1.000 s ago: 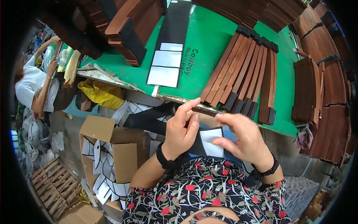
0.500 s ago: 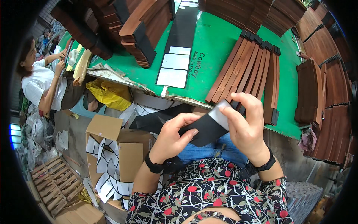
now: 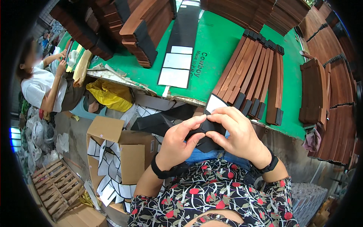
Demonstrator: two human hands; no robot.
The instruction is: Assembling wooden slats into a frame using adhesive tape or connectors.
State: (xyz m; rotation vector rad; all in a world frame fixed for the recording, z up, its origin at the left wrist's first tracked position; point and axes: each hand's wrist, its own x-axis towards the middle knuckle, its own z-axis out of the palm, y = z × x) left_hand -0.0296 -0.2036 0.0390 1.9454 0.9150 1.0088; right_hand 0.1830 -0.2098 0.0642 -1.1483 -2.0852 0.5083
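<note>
Above my lap, my left hand point(image 3: 184, 140) and my right hand point(image 3: 239, 135) pinch a black sheet piece, fingertips and thumbs nearly meeting. Its white face point(image 3: 216, 103) with a dark edge shows beyond my right fingers; the rest folds down black between my hands. Just past my right hand, a row of curved brown wooden slats point(image 3: 242, 72) lies side by side on the green tabletop point(image 3: 215, 34), with black-covered ends. Left of them lies a long black strip point(image 3: 183, 26) bearing white rectangles.
Stacked brown wooden parts point(image 3: 141, 34) stand on the table's far side, more point(image 3: 314, 94) at right. An open cardboard box point(image 3: 132, 162) of white-and-black pieces sits at my left. Beyond are a yellow bag point(image 3: 109, 94) and a seated person point(image 3: 39, 87) in a white shirt.
My right hand has come down and closed in on my left. The sheet piece is now pinched between both hands, its white face turned up toward the table.
</note>
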